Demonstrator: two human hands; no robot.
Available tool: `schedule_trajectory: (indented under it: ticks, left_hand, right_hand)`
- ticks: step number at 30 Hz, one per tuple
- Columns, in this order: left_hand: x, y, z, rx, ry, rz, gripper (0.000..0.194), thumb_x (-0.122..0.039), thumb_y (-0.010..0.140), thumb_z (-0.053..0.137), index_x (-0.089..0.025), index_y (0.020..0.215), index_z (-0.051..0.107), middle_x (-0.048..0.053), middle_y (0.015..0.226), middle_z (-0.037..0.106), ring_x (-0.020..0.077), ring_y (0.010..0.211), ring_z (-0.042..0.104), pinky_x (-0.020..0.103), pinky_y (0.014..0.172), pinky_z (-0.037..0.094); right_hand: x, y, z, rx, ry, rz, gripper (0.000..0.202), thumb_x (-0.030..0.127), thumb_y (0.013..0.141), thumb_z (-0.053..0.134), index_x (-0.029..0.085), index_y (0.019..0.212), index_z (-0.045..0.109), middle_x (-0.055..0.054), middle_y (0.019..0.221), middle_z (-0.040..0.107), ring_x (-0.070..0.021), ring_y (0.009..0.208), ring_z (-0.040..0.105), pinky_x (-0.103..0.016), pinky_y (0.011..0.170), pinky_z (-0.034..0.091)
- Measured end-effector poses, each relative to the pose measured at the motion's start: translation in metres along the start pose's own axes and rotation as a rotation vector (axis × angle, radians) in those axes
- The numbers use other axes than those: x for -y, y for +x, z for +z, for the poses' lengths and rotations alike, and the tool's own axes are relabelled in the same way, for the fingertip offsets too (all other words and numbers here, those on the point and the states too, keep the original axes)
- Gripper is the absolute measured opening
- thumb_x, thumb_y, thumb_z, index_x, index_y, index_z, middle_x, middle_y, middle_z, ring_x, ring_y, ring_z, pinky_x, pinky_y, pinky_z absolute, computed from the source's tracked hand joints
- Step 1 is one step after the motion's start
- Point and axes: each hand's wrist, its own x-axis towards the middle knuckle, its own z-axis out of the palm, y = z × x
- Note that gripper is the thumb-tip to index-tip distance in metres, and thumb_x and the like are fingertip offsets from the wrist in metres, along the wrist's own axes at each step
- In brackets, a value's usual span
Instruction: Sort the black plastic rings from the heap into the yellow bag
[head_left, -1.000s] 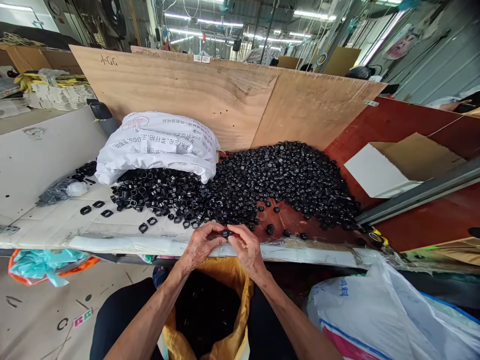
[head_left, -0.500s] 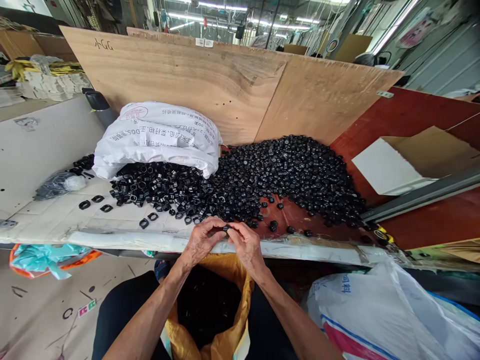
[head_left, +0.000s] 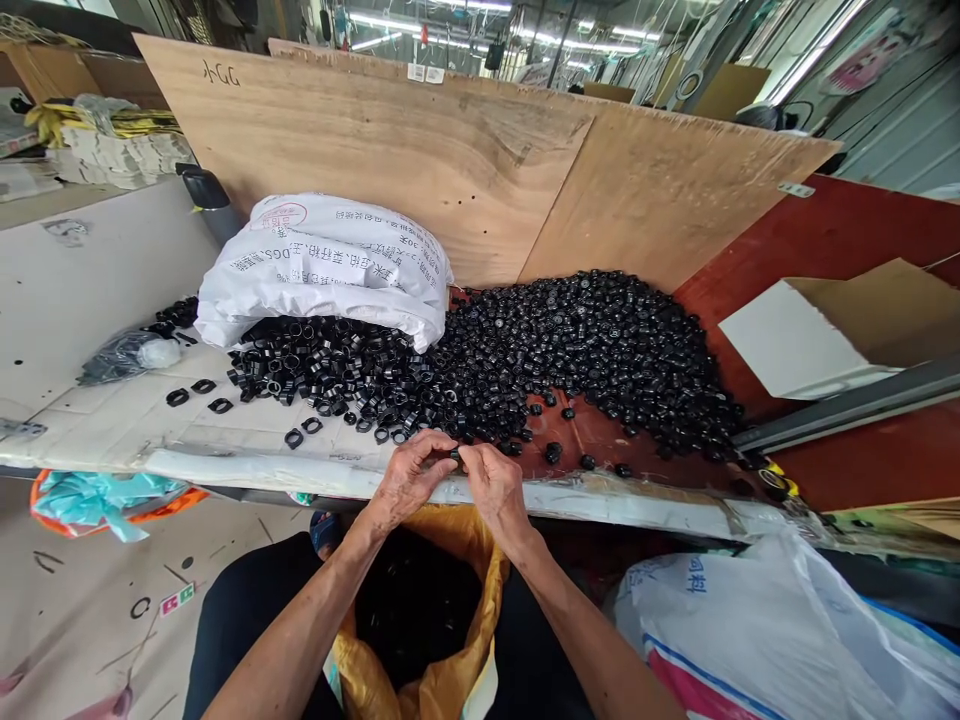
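My left hand (head_left: 411,472) and my right hand (head_left: 491,487) meet over the table's padded front edge, fingertips pinched together. Between them sits a small black plastic part (head_left: 454,455), mostly hidden by the fingers, so its exact shape does not show. Just beyond lie a heap of black plastic rings (head_left: 322,365) on the left and a bigger heap of small round black parts (head_left: 600,330) on the right. Below my wrists, between my knees, stands an open yellow sack (head_left: 491,580) with dark pieces inside.
A white printed sack (head_left: 337,260) rests on the ring heap. Plywood boards (head_left: 450,150) wall off the back. An open cardboard box (head_left: 802,345) lies at right, behind a metal bar (head_left: 862,390). A white plastic bag (head_left: 720,620) stands at lower right, an orange-rimmed basket (head_left: 157,512) at lower left.
The view has shifted slightly, so the table scene sits a little further right. Both hands keep their pinch at the same place, with the black part turned a little between the fingertips.
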Motion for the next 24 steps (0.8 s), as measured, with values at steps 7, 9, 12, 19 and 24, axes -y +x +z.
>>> schedule_trajectory:
  ticks: [7,9,12,19,24]
  left_hand:
    - [0.003,-0.001,0.002,-0.026,-0.103,-0.099,0.014,-0.024,0.094,0.070,-0.021,0.108,0.072,0.007,0.109,0.069,0.0187,0.099,0.068,0.032,0.089,0.057]
    - [0.004,-0.002,0.003,-0.046,-0.154,-0.126,0.016,-0.026,0.095,0.071,-0.021,0.109,0.072,0.007,0.111,0.068,0.0187,0.100,0.068,0.032,0.090,0.058]
    - [0.006,-0.003,0.004,-0.045,-0.152,-0.130,0.016,-0.027,0.095,0.071,-0.022,0.110,0.072,0.007,0.112,0.068,0.0189,0.102,0.068,0.033,0.092,0.057]
    - [0.001,-0.002,0.002,-0.051,-0.150,-0.153,0.017,-0.030,0.094,0.071,-0.020,0.108,0.072,0.007,0.110,0.068,0.0194,0.101,0.068,0.033,0.090,0.057]
    - [-0.002,-0.002,0.001,-0.035,-0.176,-0.185,0.021,-0.036,0.095,0.070,-0.020,0.108,0.072,0.008,0.112,0.067,0.0191,0.100,0.068,0.033,0.091,0.058]
  right_hand:
    - [0.008,0.000,0.006,-0.056,0.105,0.110,0.029,0.042,0.103,0.054,0.020,0.113,0.071,-0.007,0.089,0.075,-0.0196,0.075,0.070,-0.028,0.067,0.055]
    - [0.007,-0.003,0.004,0.005,0.168,0.100,0.029,0.040,0.102,0.055,0.021,0.118,0.070,-0.006,0.092,0.075,-0.0185,0.073,0.069,-0.027,0.064,0.055]
    - [0.006,-0.003,-0.002,0.043,0.130,0.085,0.028,0.040,0.102,0.055,0.020,0.093,0.073,-0.003,0.077,0.071,-0.0161,0.064,0.063,-0.026,0.061,0.050]
    - [0.012,0.001,-0.011,0.052,0.142,0.100,0.029,0.039,0.101,0.055,0.020,0.085,0.070,0.002,0.064,0.059,-0.0134,0.058,0.053,-0.025,0.059,0.045]
    - [0.011,-0.003,-0.009,0.031,0.211,0.099,0.019,0.038,0.094,0.065,0.021,0.100,0.071,-0.004,0.088,0.071,-0.0171,0.074,0.065,-0.026,0.066,0.052]
